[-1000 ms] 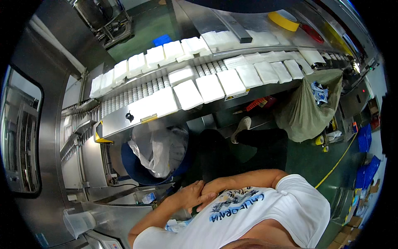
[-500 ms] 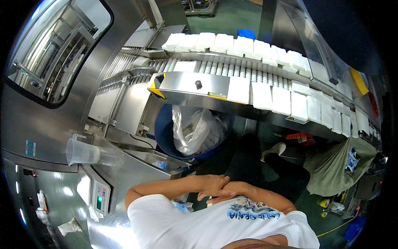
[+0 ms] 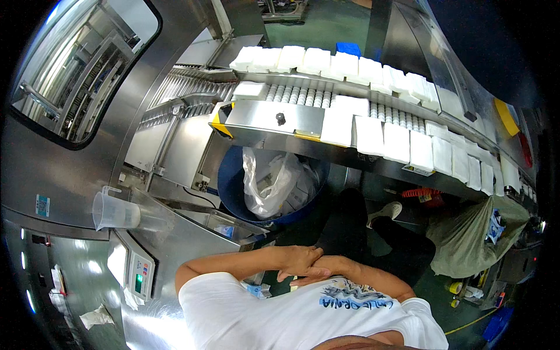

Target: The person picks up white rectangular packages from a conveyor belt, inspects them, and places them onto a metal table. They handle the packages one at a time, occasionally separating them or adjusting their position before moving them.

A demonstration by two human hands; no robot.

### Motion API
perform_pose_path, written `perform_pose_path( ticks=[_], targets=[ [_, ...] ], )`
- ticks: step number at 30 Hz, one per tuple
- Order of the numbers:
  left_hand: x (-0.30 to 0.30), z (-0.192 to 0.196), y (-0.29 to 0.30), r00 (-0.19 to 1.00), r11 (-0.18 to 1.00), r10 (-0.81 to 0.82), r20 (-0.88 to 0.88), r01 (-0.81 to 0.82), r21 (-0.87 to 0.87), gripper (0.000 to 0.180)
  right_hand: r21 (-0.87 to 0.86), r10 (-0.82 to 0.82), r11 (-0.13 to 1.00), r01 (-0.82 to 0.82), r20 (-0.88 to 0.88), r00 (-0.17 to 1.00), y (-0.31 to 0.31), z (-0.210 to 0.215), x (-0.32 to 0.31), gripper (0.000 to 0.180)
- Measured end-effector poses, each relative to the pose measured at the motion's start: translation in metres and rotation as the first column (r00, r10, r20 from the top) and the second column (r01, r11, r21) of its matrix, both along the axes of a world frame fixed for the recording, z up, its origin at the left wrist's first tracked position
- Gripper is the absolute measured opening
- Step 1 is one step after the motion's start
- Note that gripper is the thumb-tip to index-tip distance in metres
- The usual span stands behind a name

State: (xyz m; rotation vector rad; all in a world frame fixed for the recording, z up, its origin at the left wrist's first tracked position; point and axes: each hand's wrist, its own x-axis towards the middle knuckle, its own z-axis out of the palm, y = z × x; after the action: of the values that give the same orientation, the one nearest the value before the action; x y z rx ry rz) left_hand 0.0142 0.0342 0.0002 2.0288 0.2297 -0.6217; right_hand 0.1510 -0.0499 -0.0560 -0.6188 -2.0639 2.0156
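Observation:
My left hand [image 3: 298, 258] and my right hand [image 3: 330, 266] rest one over the other in front of my white shirt. Their fingers look loosely extended and partly overlap, so some are hidden; no object shows in either. Beyond them, a blue round bin [image 3: 230, 185] holds a crumpled clear plastic bag [image 3: 265, 195]. Farther off, white folded stacks [image 3: 396, 142], like tissues or wipes, line the near side of a roller conveyor [image 3: 297, 96]. More white stacks [image 3: 318, 60] line its far side. A white stack [image 3: 352, 105] and another stack [image 3: 251, 90] lie on the rollers.
On the steel bench to the left are a clear plastic jug [image 3: 114, 211] and a digital scale [image 3: 139, 274]. A steel machine with a window [image 3: 81, 70] rises behind them. A greenish cloth sack [image 3: 466, 239] hangs at the right. Another person's shoe [image 3: 385, 214] may be at the conveyor's foot; whose it is I cannot tell.
White stacks on the rollers have travelled to the right, and one from the machine side has come onto the conveyor's left end. My hands have not visibly moved.

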Motion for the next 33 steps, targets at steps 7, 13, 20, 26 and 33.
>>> perform_pose_path(
  ticks=[7,13,20,26,33],
  targets=[
    [-0.001,-0.004,-0.003,1.000,1.000,0.004,0.014,-0.005,0.026,0.103,0.003,-0.009,1.000,0.009,-0.009,1.000,-0.001,0.000,0.000,0.048],
    [0.002,-0.005,-0.001,0.999,0.999,-0.033,-0.022,0.033,0.002,0.105,0.008,-0.015,1.000,0.015,-0.021,1.000,-0.002,-0.002,0.001,0.048],
    [0.002,0.008,0.000,1.000,1.000,-0.009,-0.019,0.009,-0.008,0.104,-0.004,-0.019,1.000,0.019,-0.020,1.000,-0.001,0.002,0.002,0.048],
    [0.001,0.003,-0.001,0.999,1.000,-0.014,-0.034,0.014,0.011,0.104,0.005,-0.017,1.000,0.018,-0.013,1.000,-0.003,0.002,0.001,0.050],
    [0.002,-0.002,-0.002,1.000,1.000,-0.011,-0.015,0.011,0.011,0.104,0.013,-0.028,1.000,0.027,0.086,0.996,0.000,0.014,0.003,0.052]
  ],
)
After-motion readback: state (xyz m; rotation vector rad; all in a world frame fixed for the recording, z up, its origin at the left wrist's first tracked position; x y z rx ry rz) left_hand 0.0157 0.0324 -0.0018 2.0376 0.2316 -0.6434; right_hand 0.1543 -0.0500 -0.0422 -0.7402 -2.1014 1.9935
